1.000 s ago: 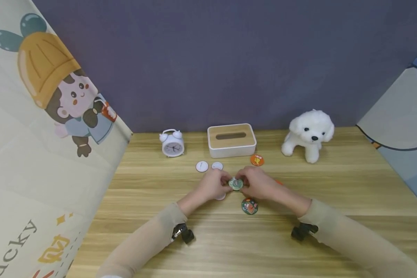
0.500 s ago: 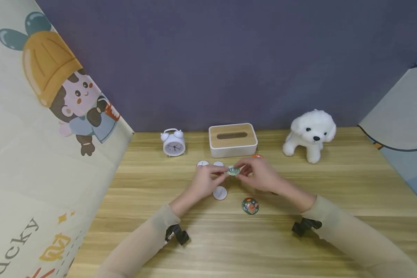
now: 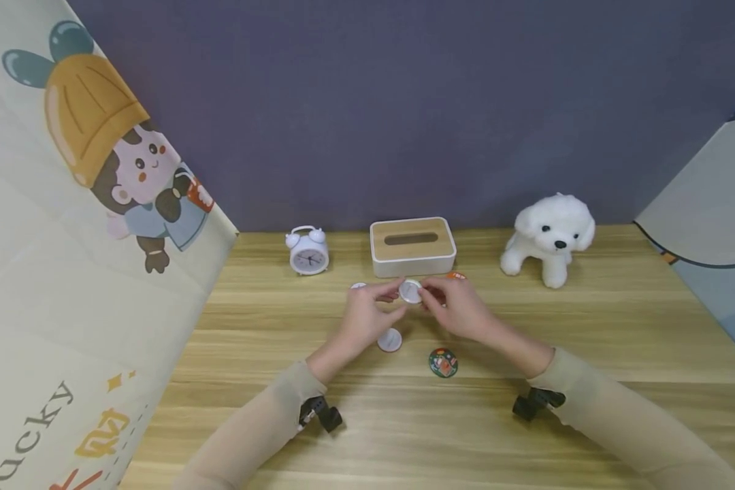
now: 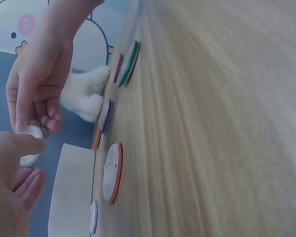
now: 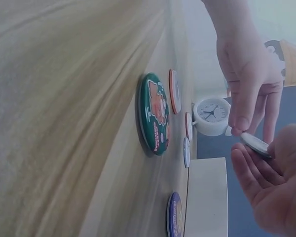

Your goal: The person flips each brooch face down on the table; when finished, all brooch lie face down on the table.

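A round button badge [image 3: 410, 291] is up off the table with its white back showing in the head view. My right hand [image 3: 462, 309] pinches its right edge between thumb and fingers. My left hand [image 3: 367, 316] is at the badge's left side, thumb and fingers spread apart; in the right wrist view a left fingertip [image 5: 242, 123] meets the badge's edge. Below the hands lie a white-backed badge [image 3: 389, 339] and a green patterned badge [image 3: 444, 363]. Part of another white badge [image 3: 358, 286] shows behind the left hand, and an orange badge [image 3: 456, 275] behind the right.
Along the back of the wooden table [image 3: 404, 429] stand a white alarm clock [image 3: 309, 253], a tissue box [image 3: 413, 246] with a wooden lid and a white plush dog [image 3: 548, 241]. A blue-rimmed badge [image 5: 175, 215] lies near the box in the right wrist view.
The held badge has risen toward the tissue box and turned over, from its green printed face to its white back. My left thumb and fingers have spread from their pinch on it.
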Motion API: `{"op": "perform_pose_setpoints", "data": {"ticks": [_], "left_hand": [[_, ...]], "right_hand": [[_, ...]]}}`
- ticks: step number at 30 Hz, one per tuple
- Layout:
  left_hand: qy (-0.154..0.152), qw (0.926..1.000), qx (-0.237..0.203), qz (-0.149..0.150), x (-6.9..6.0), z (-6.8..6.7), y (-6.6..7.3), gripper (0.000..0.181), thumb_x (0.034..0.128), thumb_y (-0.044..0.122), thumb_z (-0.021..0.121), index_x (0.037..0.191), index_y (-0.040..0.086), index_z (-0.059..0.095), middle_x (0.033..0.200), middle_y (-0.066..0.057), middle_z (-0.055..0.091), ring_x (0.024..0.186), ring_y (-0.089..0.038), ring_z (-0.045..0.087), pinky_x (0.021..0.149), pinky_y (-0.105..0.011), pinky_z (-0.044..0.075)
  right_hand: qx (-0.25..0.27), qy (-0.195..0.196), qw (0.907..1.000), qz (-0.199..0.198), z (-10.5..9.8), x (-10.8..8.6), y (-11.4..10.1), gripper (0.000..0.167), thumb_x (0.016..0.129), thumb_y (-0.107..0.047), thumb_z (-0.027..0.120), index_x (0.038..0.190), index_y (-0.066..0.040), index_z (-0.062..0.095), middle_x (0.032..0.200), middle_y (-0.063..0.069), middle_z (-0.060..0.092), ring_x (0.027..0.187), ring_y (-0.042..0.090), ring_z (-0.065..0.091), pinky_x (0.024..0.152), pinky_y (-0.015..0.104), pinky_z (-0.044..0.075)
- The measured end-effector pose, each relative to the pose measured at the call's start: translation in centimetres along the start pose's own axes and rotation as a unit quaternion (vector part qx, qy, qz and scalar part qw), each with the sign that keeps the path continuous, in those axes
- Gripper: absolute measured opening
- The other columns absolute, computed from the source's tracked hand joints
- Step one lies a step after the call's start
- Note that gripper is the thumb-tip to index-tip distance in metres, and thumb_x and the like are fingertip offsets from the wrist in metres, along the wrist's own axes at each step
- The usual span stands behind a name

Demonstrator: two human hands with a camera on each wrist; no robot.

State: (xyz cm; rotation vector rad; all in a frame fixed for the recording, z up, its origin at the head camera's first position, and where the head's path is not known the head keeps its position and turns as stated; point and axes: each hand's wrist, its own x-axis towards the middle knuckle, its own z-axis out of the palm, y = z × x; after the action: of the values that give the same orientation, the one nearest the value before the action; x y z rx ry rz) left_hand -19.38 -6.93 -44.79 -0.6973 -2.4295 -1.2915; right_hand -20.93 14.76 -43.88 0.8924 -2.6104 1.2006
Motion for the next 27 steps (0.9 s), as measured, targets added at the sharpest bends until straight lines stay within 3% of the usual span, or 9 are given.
{"op": "perform_pose_setpoints", "data": {"ticks": [3, 9, 17, 27], "left_hand": [[-0.003, 0.9998, 0.017, 0.009, 0.0, 0.0, 0.0, 0.045, 0.0821, 0.003, 0.089, 0.125, -0.002, 0.076, 0.105, -0.017, 0.082, 0.087, -0.028, 0.079, 0.083, -0.027, 0.066], [-0.046, 0.9982, 0.037, 0.012, -0.1, -0.1, -0.1, 0.044, 0.0842, 0.011, 0.09, 0.124, 0.0, 0.076, 0.098, -0.014, 0.081, 0.086, -0.025, 0.077, 0.081, -0.024, 0.065], [-0.062, 0.996, 0.057, 0.03, -0.1, 0.0, -0.4, 0.043, 0.087, 0.015, 0.089, 0.126, 0.002, 0.076, 0.113, -0.012, 0.08, 0.09, -0.022, 0.076, 0.083, -0.028, 0.065], [-0.073, 0.994, 0.075, 0.033, -0.1, 0.3, -0.6, 0.041, 0.0898, 0.02, 0.087, 0.126, 0.005, 0.076, 0.111, -0.01, 0.08, 0.093, -0.021, 0.075, 0.085, -0.029, 0.064]], "right_hand": [[0.023, -0.014, 0.9993, 0.026, 0.0, -0.1, -0.1, 0.018, 0.106, -0.007, 0.062, 0.118, 0.001, 0.073, 0.079, 0.006, 0.076, 0.067, 0.017, 0.072, 0.058, 0.021, 0.057], [0.065, -0.044, 0.9956, 0.051, 0.2, -0.4, 0.2, 0.028, 0.106, -0.003, 0.059, 0.134, -0.001, 0.061, 0.081, 0.004, 0.071, 0.07, 0.025, 0.073, 0.057, 0.024, 0.058], [0.039, -0.058, 0.9974, 0.019, -0.2, -0.8, 0.6, 0.048, 0.092, -0.002, 0.076, 0.137, -0.002, 0.06, 0.089, 0.002, 0.071, 0.074, 0.007, 0.067, 0.067, 0.023, 0.061], [0.024, -0.058, 0.998, 0.01, -0.6, -1.0, 1.0, 0.051, 0.089, -0.003, 0.082, 0.137, -0.001, 0.065, 0.107, 0.009, 0.076, 0.077, 0.005, 0.07, 0.069, 0.023, 0.064]]}}
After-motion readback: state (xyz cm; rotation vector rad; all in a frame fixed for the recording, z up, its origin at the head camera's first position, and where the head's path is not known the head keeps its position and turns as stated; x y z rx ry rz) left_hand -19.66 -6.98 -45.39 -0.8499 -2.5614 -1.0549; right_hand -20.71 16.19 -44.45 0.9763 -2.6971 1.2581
